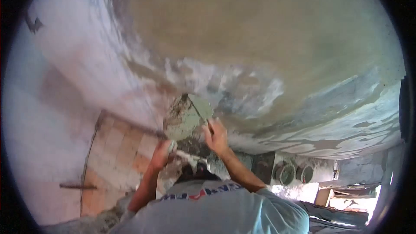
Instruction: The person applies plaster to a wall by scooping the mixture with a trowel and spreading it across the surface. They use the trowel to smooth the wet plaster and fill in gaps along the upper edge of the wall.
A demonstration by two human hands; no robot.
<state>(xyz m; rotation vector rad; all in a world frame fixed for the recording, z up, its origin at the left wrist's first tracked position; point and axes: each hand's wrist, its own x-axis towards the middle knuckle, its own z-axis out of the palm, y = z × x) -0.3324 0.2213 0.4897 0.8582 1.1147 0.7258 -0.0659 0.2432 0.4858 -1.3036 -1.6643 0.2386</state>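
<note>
My left hand (161,154) is closed around the pale handle of a hawk (177,123), a flat board smeared with wet grey-green mortar. In my right hand (216,136) is the dark handle of a trowel (201,105). The trowel's pointed blade overlaps the hawk's right side, and mortar coats it too. Whether blade and board touch cannot be made out. Just beyond both tools, the wall (260,21) bears a broad layer of damp brown plaster, with a rough whitish patch (247,87) low in it.
A pale wall (73,73) meets the plastered one at the left. Below it lies a tiled section (117,147) with a dark bar (78,186) beside it. Two round buckets (286,173) stand at the lower right, near a bright opening with wooden boards (346,201).
</note>
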